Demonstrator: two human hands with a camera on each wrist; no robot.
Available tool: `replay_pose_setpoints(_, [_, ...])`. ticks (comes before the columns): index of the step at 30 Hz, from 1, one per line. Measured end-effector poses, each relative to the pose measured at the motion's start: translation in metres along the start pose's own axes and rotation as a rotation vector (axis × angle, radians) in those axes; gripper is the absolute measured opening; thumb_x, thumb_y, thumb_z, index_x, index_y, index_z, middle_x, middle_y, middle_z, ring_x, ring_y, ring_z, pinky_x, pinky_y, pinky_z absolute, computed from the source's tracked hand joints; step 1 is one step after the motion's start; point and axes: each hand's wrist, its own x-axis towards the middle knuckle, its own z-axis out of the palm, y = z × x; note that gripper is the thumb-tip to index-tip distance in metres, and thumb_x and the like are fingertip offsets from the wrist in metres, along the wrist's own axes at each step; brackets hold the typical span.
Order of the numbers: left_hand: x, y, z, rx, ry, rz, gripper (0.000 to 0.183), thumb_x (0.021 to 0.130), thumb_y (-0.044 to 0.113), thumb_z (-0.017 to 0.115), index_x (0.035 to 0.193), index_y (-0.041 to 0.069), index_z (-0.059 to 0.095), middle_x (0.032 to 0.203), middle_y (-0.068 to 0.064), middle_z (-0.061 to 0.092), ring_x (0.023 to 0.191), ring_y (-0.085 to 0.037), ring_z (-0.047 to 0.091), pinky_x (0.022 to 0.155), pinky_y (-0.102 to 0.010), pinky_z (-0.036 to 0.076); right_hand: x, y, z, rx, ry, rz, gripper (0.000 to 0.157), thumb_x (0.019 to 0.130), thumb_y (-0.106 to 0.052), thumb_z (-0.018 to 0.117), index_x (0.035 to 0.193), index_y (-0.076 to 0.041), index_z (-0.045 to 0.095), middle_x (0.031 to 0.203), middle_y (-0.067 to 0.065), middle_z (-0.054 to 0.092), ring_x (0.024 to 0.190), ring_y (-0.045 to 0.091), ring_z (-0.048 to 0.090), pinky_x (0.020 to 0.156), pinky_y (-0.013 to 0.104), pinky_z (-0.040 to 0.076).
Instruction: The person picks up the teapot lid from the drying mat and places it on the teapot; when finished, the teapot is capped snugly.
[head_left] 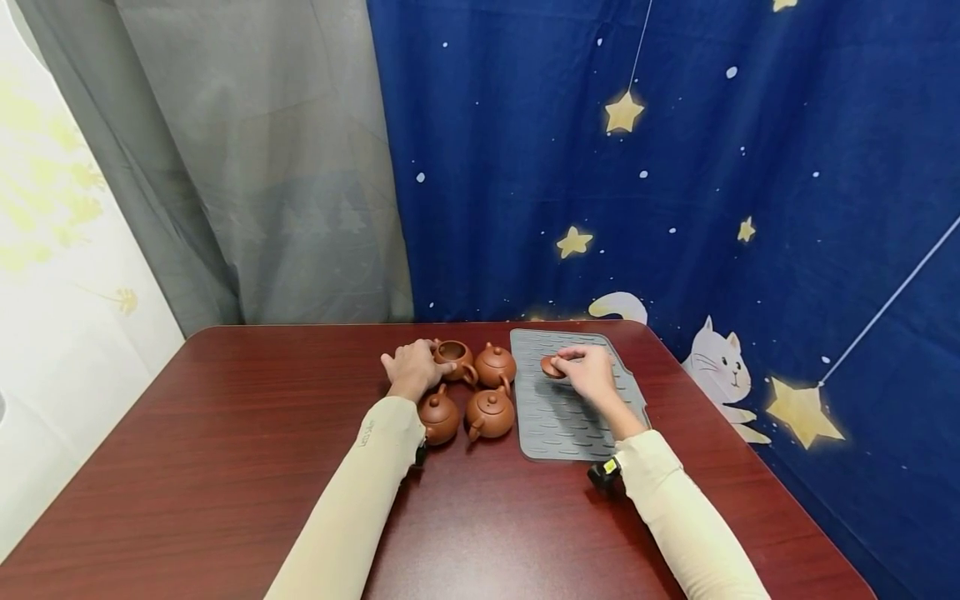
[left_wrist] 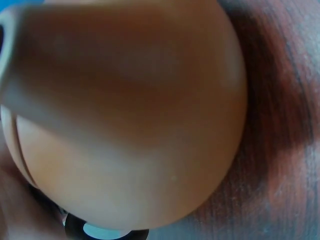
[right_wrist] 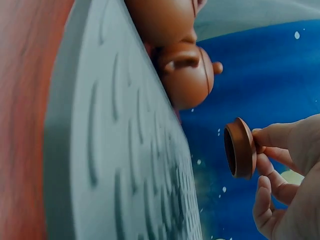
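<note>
A brown clay teapot (head_left: 453,356) stands lidless on the table, its round opening showing. My left hand (head_left: 415,367) grips its left side, with thumb and fingers spread around it. Over the grey mat, my right hand (head_left: 591,372) pinches a teapot lid (right_wrist: 241,149) by its knob; the lid hangs tilted above the mat. Beside the lidless pot stand three lidded teapots: one at the right (head_left: 495,365), one front right (head_left: 491,414) and one front left (head_left: 438,417), near my left wrist. A teapot body (left_wrist: 150,125) fills the left wrist view, hiding the left fingers.
The grey ridged drying mat (head_left: 540,433) lies on the right part of the dark red table (head_left: 225,433), close to the teapots. A blue star-print curtain (head_left: 510,167) and a grey curtain (head_left: 285,167) hang behind the table's far edge.
</note>
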Motion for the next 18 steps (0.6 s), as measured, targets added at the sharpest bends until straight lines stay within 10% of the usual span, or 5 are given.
replay_pose_setpoints(9, [0.0, 0.001, -0.001, 0.003, -0.001, -0.003, 0.053, 0.085, 0.047, 0.076, 0.128, 0.018, 0.066, 0.118, -0.009, 0.067, 0.113, -0.034, 0.054, 0.102, -0.055, 0.024, 0.002, -0.023, 0.017, 0.06, 0.003, -0.009, 0.015, 0.082, -0.02, 0.08, 0.092, -0.008, 0.08, 0.089, 0.006, 0.076, 0.081, 0.022, 0.065, 0.063, 0.031, 0.046])
replay_pose_setpoints(18, [0.003, 0.002, 0.001, 0.04, -0.036, -0.02, 0.06, 0.086, 0.05, 0.074, 0.136, 0.02, 0.061, 0.126, -0.011, 0.065, 0.117, -0.034, 0.052, 0.101, -0.055, 0.024, 0.004, -0.047, 0.038, 0.106, -0.004, 0.004, 0.012, 0.083, -0.018, 0.08, 0.091, -0.009, 0.08, 0.092, 0.006, 0.076, 0.085, 0.022, 0.066, 0.069, 0.033, 0.049])
